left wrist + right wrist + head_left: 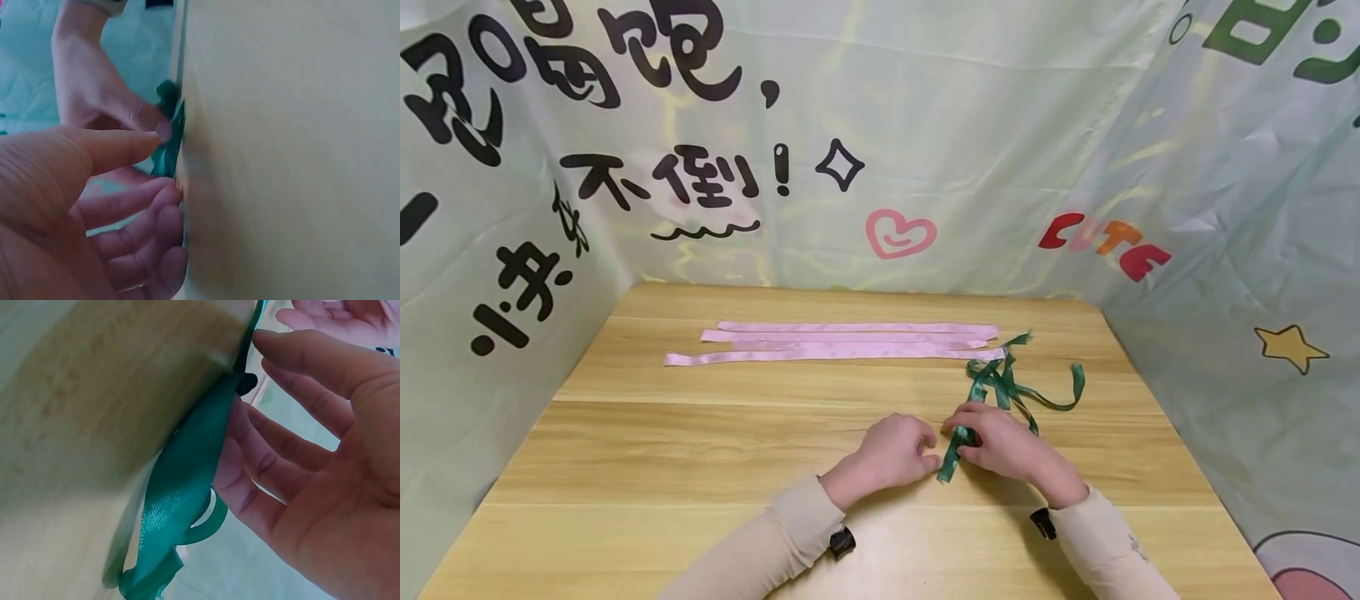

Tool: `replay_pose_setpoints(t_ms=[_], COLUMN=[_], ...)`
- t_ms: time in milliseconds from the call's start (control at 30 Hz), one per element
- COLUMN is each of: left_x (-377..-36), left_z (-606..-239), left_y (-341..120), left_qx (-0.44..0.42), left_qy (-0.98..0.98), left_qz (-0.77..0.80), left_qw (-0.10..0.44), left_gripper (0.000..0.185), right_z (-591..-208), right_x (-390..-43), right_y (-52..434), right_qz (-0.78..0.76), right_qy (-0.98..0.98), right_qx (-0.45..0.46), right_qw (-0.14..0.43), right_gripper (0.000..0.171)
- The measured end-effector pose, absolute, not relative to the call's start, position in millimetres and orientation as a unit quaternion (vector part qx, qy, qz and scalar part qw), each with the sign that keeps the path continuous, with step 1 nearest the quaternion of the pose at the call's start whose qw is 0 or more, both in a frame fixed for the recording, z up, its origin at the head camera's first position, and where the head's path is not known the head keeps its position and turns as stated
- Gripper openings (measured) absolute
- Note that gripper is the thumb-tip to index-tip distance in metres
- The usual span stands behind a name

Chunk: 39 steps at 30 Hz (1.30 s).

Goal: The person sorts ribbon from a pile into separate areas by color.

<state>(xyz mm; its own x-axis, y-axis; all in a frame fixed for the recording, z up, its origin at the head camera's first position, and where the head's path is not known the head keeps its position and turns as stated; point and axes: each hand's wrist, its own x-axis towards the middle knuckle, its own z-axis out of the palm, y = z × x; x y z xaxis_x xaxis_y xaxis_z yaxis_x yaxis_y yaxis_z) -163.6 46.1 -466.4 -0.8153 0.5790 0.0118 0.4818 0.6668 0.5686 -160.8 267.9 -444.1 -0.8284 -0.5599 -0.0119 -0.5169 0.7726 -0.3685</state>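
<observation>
Green ribbon (pixel 1000 392) is lying on the wooden surface (pixel 700 450), right of centre, tangled into loose loops, with one straight end running down toward the near edge between both hands. Right hand (pixel 1003 446) is resting on that straight end; right wrist view is showing straight, spread fingers (pixel 281 469) pressing flat against the ribbon (pixel 181 500), not curled round it. Left hand (pixel 895 454) is sitting just beside the ribbon end, on its left, fingertips near the strip or touching it; can't tell which from the head view. Left wrist view is showing the left hand (pixel 81 212) with thumb extended and fingers (pixel 156 219) loosely bent, tips against the surface (pixel 294 150), nothing gripped. Same view is catching the right hand's fingertip (pixel 159 128) pushing on the green ribbon (pixel 172 137).

Three pink ribbon strips (pixel 850 340) are lying flat and roughly parallel farther back on the surface, running left to right, well apart from both hands. Their right ends are sitting near the green tangle's far tip; contact unclear.

Both arms are wearing beige sleeves (pixel 775 542), each with a black strap-mounted piece at the wrist (pixel 841 542). Pale green printed backdrop (pixel 962 125) with black characters, a pink heart and a yellow star is enclosing the surface on three sides.
</observation>
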Motion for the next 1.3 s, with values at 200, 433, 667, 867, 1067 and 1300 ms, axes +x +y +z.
replay_pose_setpoints(t_ms=[200,433,667,867,1067,1300], left_x=[-158,-158,-159,-161,-164,-169], left_z=[-470,-471,-472,-472,-471,-466], left_y=[60,63,64,59,47,15], left_qx=[0.274,0.265,0.275,0.284,0.277,0.275], left_qy=[0.923,0.929,0.915,0.903,0.902,0.9], left_qz=[0.261,0.248,0.287,0.32,0.326,0.335], left_qw=[0.067,0.068,0.062,0.051,0.053,0.049], left_gripper=[0.025,0.028,0.016,0.024,0.025,0.03], right_z=[-446,-449,-449,-444,-441,-443], right_x=[-159,-159,-158,-159,-160,-162], right_y=[265,263,264,266,266,267], right_qz=[-0.181,-0.182,-0.213,-0.235,-0.257,-0.248], right_qy=[0.942,0.939,0.936,0.932,0.929,0.931], right_qx=[-0.279,-0.288,-0.277,-0.271,-0.257,-0.261], right_qw=[0.052,0.04,0.051,0.057,0.067,0.059], right_gripper=[0.028,0.009,0.01,0.012,0.012,0.006])
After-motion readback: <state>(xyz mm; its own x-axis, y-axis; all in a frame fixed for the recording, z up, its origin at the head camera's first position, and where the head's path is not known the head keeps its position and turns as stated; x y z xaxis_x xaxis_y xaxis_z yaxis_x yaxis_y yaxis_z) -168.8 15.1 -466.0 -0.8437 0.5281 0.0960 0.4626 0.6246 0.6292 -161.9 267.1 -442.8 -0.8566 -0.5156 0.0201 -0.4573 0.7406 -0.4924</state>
